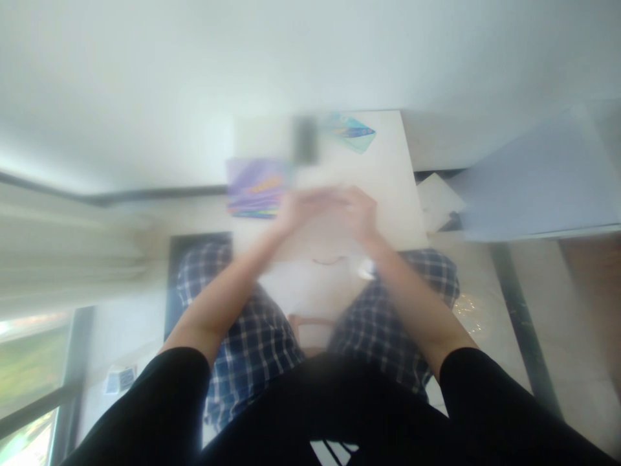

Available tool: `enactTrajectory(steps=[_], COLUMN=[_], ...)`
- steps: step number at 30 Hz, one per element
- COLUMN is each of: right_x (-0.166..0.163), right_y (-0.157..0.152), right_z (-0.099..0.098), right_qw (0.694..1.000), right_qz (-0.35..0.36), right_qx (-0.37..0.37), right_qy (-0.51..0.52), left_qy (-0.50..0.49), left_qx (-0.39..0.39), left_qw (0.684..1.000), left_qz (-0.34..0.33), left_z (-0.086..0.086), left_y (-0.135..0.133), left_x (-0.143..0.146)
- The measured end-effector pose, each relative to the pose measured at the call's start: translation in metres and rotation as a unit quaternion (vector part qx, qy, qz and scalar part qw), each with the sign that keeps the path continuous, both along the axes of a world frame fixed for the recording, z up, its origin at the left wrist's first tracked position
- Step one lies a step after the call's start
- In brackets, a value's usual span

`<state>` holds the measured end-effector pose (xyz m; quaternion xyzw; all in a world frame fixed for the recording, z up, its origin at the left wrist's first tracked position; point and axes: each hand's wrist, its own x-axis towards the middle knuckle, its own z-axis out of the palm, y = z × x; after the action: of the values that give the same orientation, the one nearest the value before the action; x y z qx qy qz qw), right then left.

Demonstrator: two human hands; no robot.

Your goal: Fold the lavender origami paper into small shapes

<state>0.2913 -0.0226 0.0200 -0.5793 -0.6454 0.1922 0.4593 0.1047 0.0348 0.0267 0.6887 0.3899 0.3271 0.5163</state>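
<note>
The whole picture is smeared by motion. My left hand and my right hand meet over the near part of a small white table. Something pale seems to lie between or under them, but the blur hides what it is and how the fingers are set. A purple printed sheet or packet lies just left of my left hand. Beyond the hands are a dark upright object and a teal folded paper piece.
My knees in checked trousers sit under the table's near edge. A large pale-blue sheet or board lies on a surface at the right, with white paper beside it. A window is at the lower left, a white wall behind.
</note>
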Motion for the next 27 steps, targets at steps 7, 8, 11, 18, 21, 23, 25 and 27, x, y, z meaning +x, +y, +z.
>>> enactTrajectory(steps=[7,8,11,18,21,23,25,27], right_x=[0.003,0.004,0.007,0.005,0.004,0.005,0.006,0.006], right_y=[-0.001,-0.001,0.001,0.004,0.006,0.007,0.008,0.008], right_z=[0.009,0.009,0.006,-0.005,-0.005,-0.002,0.0,0.003], right_qw=[1.0,0.999,0.999,0.998,0.999,0.999,0.999,0.998], right_qz=[0.019,0.027,0.051,0.055,0.03,0.01,-0.013,-0.028], right_qx=[-0.01,-0.014,-0.016,-0.028,-0.038,-0.046,-0.053,-0.054], right_qy=[0.007,0.008,0.004,-0.012,-0.011,-0.002,0.007,0.008], left_qy=[0.002,0.005,0.004,0.017,0.005,-0.015,-0.044,-0.059], left_qx=[0.005,0.009,0.013,-0.014,-0.029,-0.043,-0.059,-0.069], left_qw=[1.0,1.0,1.0,0.999,0.999,0.998,0.995,0.992], left_qz=[-0.004,-0.011,-0.025,-0.023,-0.033,-0.044,-0.066,-0.083], left_z=[-0.006,-0.007,-0.009,-0.003,0.002,0.005,0.007,0.006], left_y=[0.0,0.0,0.001,0.0,0.0,0.002,0.003,0.003], left_x=[-0.002,-0.002,-0.004,-0.003,0.0,0.002,0.003,0.003])
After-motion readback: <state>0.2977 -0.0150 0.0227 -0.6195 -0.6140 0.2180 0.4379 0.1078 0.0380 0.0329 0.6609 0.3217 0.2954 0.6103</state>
